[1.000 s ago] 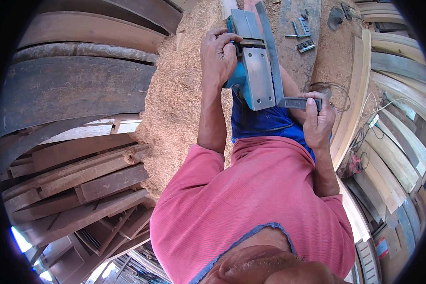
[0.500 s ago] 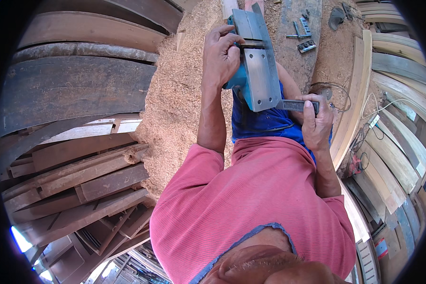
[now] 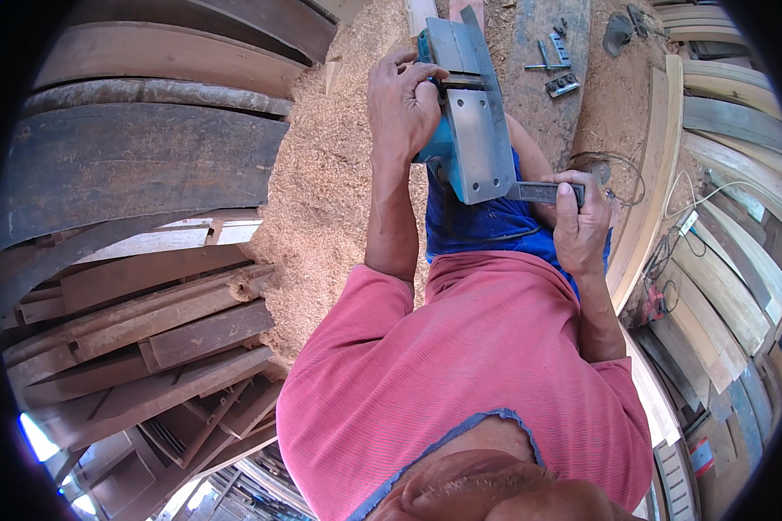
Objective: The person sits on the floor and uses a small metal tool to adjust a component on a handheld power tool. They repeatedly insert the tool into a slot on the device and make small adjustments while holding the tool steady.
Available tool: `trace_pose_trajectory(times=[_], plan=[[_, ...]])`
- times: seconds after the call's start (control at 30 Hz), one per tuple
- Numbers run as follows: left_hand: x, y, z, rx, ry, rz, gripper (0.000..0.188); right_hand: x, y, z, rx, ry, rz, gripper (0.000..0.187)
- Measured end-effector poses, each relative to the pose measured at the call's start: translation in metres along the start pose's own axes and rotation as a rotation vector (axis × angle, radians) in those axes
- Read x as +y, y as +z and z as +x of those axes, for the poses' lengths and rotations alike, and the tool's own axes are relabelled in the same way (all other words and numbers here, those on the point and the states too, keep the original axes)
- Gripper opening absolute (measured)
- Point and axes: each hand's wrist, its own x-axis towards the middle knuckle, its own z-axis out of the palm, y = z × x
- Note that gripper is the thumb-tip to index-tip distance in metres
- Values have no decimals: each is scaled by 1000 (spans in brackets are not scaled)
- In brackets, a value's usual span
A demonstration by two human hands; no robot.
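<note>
The left hand [image 3: 404,100] has fingers clamped on a teal electric planer [image 3: 441,141], its smooth, flat metal sole [image 3: 480,143] upturned partly over blue cloth shorts [image 3: 465,233]; the right hand's [image 3: 582,219] fingers grip a dark-handled, L-shaped metal square [image 3: 546,193] beside crumbly tan wood shavings [image 3: 321,178] strewn below

Room lying leftward
Shavings [image 3: 321,191] are giving the left hand [image 3: 401,102] room before stacked boards [image 3: 139,165]; a long board [image 3: 659,165] is flanking the right hand [image 3: 582,221].
</note>
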Motion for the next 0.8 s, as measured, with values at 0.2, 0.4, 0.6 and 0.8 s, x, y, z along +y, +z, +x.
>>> trace_pose_trajectory(times=[0.2, 0.4, 0.6, 0.8], plan=[[-1, -1, -1, -19, -16, -72, 39, 1, 1, -1, 3, -7, -38, 22], [-7, 1, 0, -33, 60, -132, 37, 4, 1, -2, 7, -40, -8, 21], [-6, -2, 3, -86, 67, -84, 36, 3, 3, -2, 10, -39, 14, 21], [-3, 1, 0, -11, 25, -27, 38, -1, 1, 1, -3, 7, 17, 21]])
